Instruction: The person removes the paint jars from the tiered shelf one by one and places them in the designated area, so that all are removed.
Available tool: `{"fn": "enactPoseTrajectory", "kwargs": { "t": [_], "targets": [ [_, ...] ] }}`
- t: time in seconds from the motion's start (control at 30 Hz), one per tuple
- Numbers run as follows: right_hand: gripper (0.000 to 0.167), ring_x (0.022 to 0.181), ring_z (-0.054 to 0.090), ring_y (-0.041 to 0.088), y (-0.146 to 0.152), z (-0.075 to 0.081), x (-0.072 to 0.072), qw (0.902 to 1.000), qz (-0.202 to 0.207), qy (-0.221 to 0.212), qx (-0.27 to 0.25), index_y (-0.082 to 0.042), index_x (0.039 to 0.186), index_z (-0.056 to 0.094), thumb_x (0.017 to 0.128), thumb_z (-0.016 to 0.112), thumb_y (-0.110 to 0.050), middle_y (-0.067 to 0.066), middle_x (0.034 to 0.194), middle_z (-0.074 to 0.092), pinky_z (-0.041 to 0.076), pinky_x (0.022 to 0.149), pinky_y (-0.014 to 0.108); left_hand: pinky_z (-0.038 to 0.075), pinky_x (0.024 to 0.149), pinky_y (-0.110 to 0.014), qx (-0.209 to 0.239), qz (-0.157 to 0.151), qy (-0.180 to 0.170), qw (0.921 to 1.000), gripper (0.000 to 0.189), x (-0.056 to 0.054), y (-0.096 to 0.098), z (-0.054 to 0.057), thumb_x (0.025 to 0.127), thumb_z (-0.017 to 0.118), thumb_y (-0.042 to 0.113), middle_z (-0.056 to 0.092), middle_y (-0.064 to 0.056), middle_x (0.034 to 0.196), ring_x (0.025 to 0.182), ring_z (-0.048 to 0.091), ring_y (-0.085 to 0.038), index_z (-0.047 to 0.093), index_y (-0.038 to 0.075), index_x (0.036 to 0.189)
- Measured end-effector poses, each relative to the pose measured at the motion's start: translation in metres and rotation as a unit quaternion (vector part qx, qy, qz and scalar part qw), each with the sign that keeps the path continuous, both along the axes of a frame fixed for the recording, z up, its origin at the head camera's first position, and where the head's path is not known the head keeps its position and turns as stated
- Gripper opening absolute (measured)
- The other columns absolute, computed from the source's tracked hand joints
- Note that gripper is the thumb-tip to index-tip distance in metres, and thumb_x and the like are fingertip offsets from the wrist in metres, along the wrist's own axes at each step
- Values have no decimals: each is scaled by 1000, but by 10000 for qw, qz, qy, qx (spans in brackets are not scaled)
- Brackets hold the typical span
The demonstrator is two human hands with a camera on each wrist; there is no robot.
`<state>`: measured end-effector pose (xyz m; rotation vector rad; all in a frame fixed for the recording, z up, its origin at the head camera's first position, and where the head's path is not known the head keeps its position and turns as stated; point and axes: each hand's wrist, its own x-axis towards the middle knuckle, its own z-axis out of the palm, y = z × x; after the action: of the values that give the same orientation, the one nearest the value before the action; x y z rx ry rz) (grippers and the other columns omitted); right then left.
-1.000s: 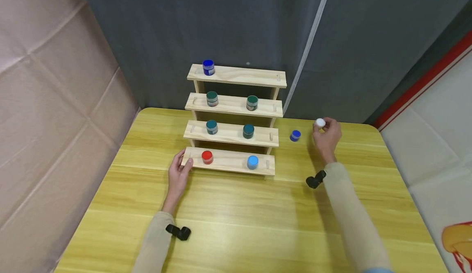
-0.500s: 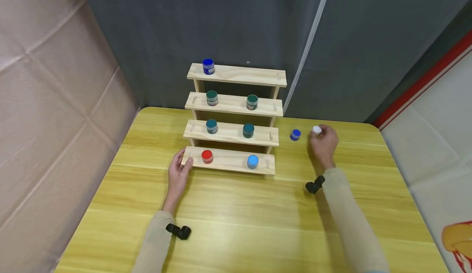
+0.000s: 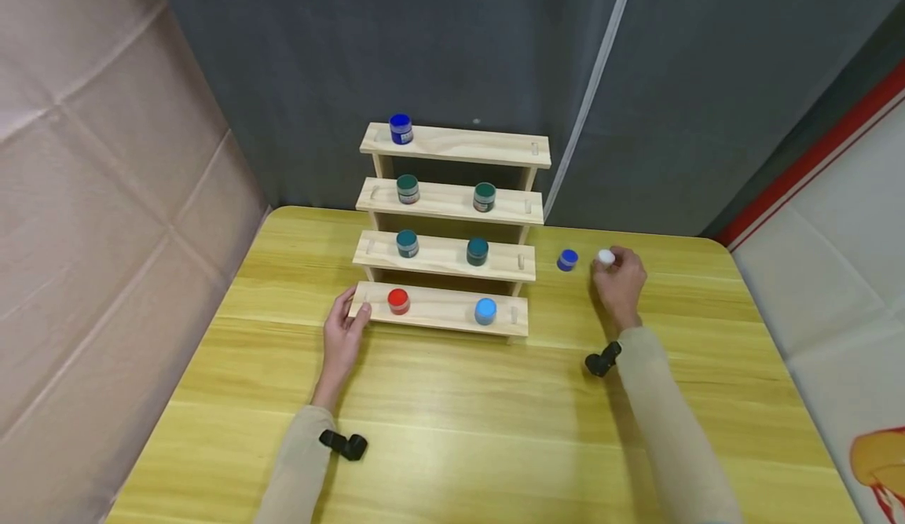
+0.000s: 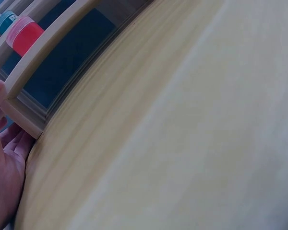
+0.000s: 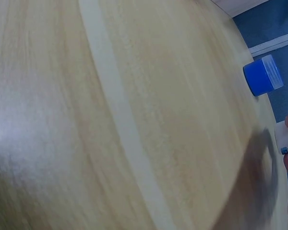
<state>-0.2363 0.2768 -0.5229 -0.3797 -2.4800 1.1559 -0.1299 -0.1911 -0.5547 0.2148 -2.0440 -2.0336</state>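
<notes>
The lowest shelf (image 3: pixel 440 309) of the rack (image 3: pixel 456 144) is gripped at its left end by the left hand (image 3: pixel 342 339), thumb laid on top and fingers wrapped about the end, presumably so that the rack is steadied. The white jar (image 3: pixel 606 257) is pinched between thumb and fingers by the right hand (image 3: pixel 621 284), near the back edge of the table (image 3: pixel 459 430), right of the rack; whether the table is touched by its base cannot be told. A narrow grip seems to be used because the jar is small. A blue jar (image 3: pixel 567 260) is set near it, on the rack's side. The white jar is squat and pale-topped; some print is shown low on its side, the rest being covered by fingers.
</notes>
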Motion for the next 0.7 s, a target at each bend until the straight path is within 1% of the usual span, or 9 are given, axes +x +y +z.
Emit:
{"fn": "enactPoseTrajectory", "kwargs": {
  "t": [0.17,0.27,0.4,0.5,0.57,0.63,0.7],
  "targets": [
    [38,108,62,39,0,-3,2,10000,-45,13,66,8,126,59,92,65,-9,27,120,62,51,96,48,53,82,-12,63,-26,7,10000,48,1,0,-1,101,58,5,58,-29,137,95,64,0,47,-1,147],
    [39,109,61,39,1,-1,2,10000,-25,28,69,8,126,59,92,67,-10,26,121,62,50,97,48,53,82,-12,40,-33,6,10000,47,1,0,0,102,58,6,58,-29,138,95,64,1,47,0,147],
    [41,113,59,40,2,4,0,9999,31,97,48,7,129,57,94,66,-14,26,123,61,49,101,50,53,81,-12,5,-22,-7,10000,48,1,1,0,102,58,7,59,-29,136,94,64,0,47,0,147],
    [40,114,59,40,4,11,-4,9995,75,294,61,8,128,58,95,66,-13,26,123,61,49,102,51,53,80,-13,16,-18,-7,10000,48,0,1,1,102,58,6,59,-30,135,92,64,0,46,0,148],
    [38,112,60,41,6,17,-9,9987,105,481,96,9,126,58,94,67,-11,27,121,62,50,100,50,53,79,-13,27,-16,-17,10000,48,0,0,1,101,59,6,59,-30,135,91,64,-1,46,0,148],
    [38,110,60,42,6,25,-13,9980,145,607,108,10,124,59,94,67,-10,28,120,62,50,99,50,53,79,-13,34,-26,-29,10000,48,0,0,1,101,59,6,59,-30,134,90,63,-1,46,0,148],
    [37,110,59,41,5,34,-17,9977,181,635,131,9,125,59,94,67,-10,28,120,61,50,99,50,53,79,-13,36,-24,-44,10000,48,0,0,0,101,59,6,59,-29,135,91,64,-2,46,0,148]
  ]
}}
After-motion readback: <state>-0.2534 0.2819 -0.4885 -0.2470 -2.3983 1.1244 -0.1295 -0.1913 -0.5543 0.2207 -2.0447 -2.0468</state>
